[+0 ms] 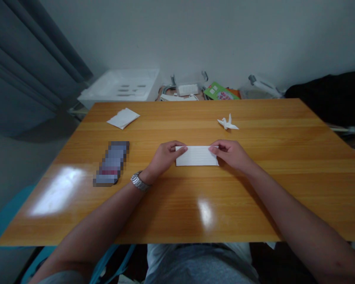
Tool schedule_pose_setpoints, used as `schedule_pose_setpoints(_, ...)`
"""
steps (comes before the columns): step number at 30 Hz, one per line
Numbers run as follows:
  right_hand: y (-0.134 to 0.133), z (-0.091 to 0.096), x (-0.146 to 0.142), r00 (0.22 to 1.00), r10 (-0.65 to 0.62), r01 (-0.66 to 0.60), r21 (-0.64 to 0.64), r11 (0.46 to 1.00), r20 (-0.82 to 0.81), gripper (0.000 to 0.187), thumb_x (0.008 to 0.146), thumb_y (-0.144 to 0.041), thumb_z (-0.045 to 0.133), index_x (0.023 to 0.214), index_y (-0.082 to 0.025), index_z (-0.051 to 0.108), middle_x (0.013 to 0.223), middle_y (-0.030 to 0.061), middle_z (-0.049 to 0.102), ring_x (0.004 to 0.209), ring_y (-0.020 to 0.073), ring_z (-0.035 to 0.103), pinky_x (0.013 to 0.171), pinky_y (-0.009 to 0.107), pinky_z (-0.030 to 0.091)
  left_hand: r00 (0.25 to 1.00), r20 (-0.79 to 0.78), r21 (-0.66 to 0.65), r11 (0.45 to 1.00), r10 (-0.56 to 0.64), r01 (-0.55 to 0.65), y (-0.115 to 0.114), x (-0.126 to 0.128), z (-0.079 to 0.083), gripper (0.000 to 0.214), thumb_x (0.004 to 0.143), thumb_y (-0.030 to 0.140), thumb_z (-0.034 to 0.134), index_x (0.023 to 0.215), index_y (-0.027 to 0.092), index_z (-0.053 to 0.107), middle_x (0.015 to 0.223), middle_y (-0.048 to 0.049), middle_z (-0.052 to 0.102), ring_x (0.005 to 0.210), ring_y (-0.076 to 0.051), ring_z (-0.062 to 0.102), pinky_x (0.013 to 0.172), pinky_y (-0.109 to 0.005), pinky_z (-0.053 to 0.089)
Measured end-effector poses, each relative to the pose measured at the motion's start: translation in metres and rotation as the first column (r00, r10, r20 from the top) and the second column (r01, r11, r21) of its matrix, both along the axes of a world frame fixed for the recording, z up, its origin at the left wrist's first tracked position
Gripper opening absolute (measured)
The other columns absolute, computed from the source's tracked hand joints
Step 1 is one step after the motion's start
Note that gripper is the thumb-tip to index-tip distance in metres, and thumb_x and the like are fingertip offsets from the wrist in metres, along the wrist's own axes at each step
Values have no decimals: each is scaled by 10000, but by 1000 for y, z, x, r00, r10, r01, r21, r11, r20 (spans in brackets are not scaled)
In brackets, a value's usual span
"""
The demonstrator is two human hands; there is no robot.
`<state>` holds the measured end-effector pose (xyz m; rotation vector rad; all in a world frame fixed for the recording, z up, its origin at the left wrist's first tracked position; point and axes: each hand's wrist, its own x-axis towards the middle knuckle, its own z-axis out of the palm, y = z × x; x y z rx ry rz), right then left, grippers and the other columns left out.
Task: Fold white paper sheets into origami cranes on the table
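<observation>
Between my two hands is a white strip of folded lined paper (197,156), its long side running left to right just above the table. My left hand (167,157), with a metal watch (140,181) on the wrist, pinches the upper left corner between thumb and fingers. At the upper right corner, my right hand (230,153) grips the paper the same way. Beyond the right hand stands a white folded paper crane (227,122). Some of the fingers are hidden behind the sheet.
On the wooden table (171,205), a blurred-out phone-like object (112,162) lies to the left, with white paper (123,118) behind it. Past the far edge are a white plastic tray (118,85), a green booklet (219,91) and a black cloth-like heap (331,92).
</observation>
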<state>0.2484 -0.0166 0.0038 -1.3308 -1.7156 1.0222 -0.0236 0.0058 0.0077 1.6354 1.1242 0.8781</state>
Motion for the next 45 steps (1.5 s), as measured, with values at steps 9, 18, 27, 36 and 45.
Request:
schedule_pose_setpoints(9,2,-3,1,997,-45,44,-22,999,-63,368,850,-553,713,901,-189,717,808,31,699,713,183,605,648,299,463,993,109,-95,995,46,-36,0,0,-5,407,842,520,755,940,125,749,897,-74,771,774,-171,675,660,-242,501)
schedule_pose_setpoints(18,4,-9,-1,966,-80,45,-145,988,-247,370,786,-510,801,955,-203,684,901,53,751,783,198,684,741,343,552,984,148,-97,992,96,-83,1,1,-4,415,846,524,749,953,123,731,906,-78,766,785,-171,675,685,-249,508)
schedule_pose_setpoints(27,5,-8,1,976,-69,46,-117,992,-205,320,823,-488,763,969,-210,701,903,53,753,775,196,681,721,335,543,993,117,-9,1000,25,-24,0,3,-3,392,874,493,725,1023,131,715,1014,-107,764,911,-190,701,780,-274,544)
schedule_pose_setpoints(36,-1,-3,-3,987,80,-94,-93,991,-141,258,868,-435,703,953,-192,717,935,55,751,808,199,682,754,334,539,982,-56,13,983,-183,184,-8,6,5,324,893,470,700,965,156,739,933,-75,763,807,-170,693,709,-260,530)
schedule_pose_setpoints(45,-6,3,-15,931,-82,4,-217,976,-355,451,785,-551,803,1034,-203,660,877,57,738,771,200,699,744,368,587,984,167,-116,989,-67,88,-7,9,-8,338,854,471,742,932,165,620,853,-29,687,736,-129,652,629,-219,529)
